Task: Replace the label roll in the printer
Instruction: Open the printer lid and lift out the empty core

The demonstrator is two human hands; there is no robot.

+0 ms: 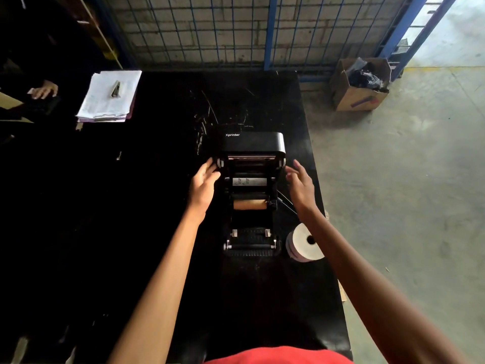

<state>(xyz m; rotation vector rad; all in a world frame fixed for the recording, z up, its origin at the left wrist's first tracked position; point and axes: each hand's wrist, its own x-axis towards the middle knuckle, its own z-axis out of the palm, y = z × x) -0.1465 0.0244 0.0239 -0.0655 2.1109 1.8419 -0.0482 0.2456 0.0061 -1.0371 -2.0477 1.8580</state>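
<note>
A black Xprinter label printer (252,143) lies on the black table with its lid swung back and its inside showing. A brown cardboard core (249,204) sits in the roll bay, with almost no paper on it. A full white label roll (304,243) lies on its side on the table, just right of the printer's front. My left hand (203,181) is at the left side of the raised lid, fingers spread and touching the hinge area. My right hand (300,181) hovers at the right side, fingers apart, holding nothing.
A stack of papers on a clipboard (109,97) lies at the table's far left, with another person's hand (43,90) beyond it. An open cardboard box (359,85) stands on the concrete floor at the right. A wire fence (210,30) backs the table. The table's right edge (319,179) runs close to my right hand.
</note>
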